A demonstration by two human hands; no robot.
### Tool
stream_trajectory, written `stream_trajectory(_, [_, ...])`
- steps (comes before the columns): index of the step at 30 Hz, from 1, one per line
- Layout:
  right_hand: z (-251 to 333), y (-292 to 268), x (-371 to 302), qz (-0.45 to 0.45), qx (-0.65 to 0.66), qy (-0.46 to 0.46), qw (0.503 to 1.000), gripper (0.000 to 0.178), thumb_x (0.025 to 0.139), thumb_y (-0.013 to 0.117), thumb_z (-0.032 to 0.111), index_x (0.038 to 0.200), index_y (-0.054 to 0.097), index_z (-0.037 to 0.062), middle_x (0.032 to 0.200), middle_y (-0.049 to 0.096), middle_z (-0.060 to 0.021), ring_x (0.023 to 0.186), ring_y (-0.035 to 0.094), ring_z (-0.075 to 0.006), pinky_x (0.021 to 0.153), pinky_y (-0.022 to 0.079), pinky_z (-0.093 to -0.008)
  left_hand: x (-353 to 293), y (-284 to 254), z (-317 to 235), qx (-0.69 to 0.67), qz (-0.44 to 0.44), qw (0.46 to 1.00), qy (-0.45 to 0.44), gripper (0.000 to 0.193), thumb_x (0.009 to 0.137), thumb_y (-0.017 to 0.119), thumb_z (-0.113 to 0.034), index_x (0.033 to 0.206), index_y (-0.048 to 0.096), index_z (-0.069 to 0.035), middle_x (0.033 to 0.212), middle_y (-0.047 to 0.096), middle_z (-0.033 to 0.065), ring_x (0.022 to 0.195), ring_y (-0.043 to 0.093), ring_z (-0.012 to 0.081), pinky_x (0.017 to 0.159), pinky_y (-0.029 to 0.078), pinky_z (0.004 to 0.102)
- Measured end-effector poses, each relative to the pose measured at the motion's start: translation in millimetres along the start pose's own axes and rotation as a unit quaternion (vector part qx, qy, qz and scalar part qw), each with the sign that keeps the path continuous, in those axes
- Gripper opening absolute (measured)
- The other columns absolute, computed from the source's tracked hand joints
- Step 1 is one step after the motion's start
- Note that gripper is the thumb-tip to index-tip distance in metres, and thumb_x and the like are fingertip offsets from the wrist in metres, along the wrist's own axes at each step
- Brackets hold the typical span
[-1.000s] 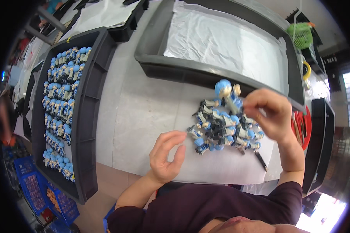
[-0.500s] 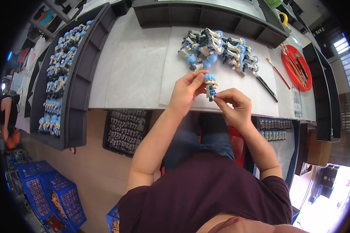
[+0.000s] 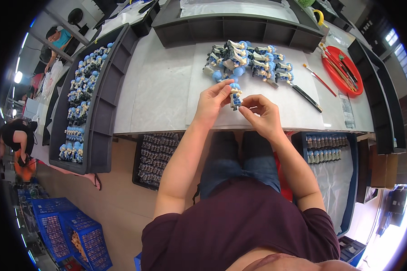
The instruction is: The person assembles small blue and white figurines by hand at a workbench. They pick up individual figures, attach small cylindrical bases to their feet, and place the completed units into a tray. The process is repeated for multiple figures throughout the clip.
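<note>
Held figurine (image 3: 235, 96) — near table edge (image 3: 226, 129)

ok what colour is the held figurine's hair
The figurine has light blue hair, seen best in the head view.

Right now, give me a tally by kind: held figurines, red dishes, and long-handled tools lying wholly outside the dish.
Held figurine: 1
Red dish: 1
Outside tools, red-handled brush and black-handled tool: 2
Total: 4

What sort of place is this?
Probably a figurine workshop or small factory: small blue-haired figurines lie heaped on a pale flat worktable, more fill a dark grey rectangular tray, and slim paintbrushes rest in a round red dish.
</note>
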State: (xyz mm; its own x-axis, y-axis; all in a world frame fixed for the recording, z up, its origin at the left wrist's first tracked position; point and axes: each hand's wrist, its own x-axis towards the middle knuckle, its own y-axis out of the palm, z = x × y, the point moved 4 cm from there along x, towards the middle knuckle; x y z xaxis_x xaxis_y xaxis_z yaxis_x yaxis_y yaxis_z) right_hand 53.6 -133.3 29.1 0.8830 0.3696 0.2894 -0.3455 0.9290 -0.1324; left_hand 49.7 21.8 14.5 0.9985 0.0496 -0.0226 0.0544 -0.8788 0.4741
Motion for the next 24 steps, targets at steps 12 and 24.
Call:
stream_trajectory(12, [-24.4, -6.8, 0.6, 0.050, 0.125, 0.113, 0.984, 0.021, 0.087, 0.055, 0.004, 0.105, 0.052, -0.0052, 0.095, 0.061, -0.0113, 0.084, 0.061, -0.0141, 0.074, 0.050, -0.0252, 5.8, -1.2, 8.5, -0.030, -0.006, 1.000, 0.008, 0.026, 0.090, 0.053, -0.015, 0.110, 0.059, 0.000, 0.096, 0.064, 0.0072, 0.085, 0.061, 0.0149, 0.079, 0.049, 0.0305])
stream_trajectory(24, [-22.2, -7.2, -1.7, 0.034, 0.123, 0.111, 0.986, 0.024, 0.086, 0.057, 0.003, 0.108, 0.052, -0.0050, 0.093, 0.061, -0.0117, 0.082, 0.061, -0.0140, 0.074, 0.050, -0.0250, 4.9, -1.1, 9.1, 0.009, -0.024, 1.000, 0.006, 0.025, 0.090, 0.053, -0.013, 0.109, 0.060, 0.001, 0.096, 0.064, 0.0064, 0.085, 0.060, 0.0131, 0.077, 0.050, 0.0290])
